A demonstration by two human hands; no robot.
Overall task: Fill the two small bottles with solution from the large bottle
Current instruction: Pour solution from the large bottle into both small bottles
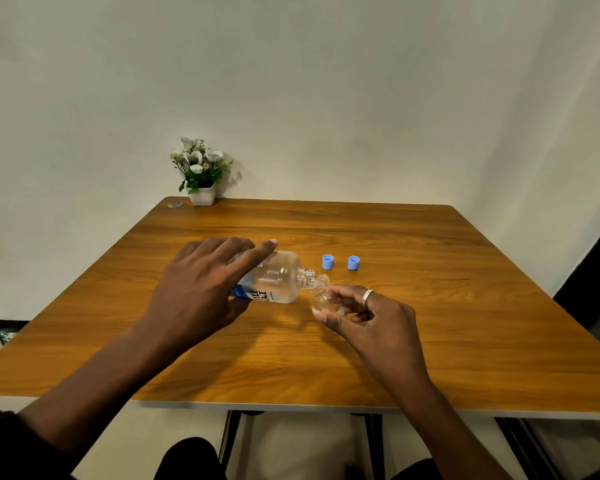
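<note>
Head view, large bottle (280, 279): tipped, neck at small bottle (321, 300); left hand (201, 289) grips its labelled middle; likely heavy
Small bottle: pinched by right hand (373, 318) above table (447, 306); likely light, slippery; hold its body

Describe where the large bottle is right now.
In the head view the large bottle is tipped in the left hand over the table, its neck at the mouth of the small bottle in the right hand; two blue caps stand just beyond.
</note>
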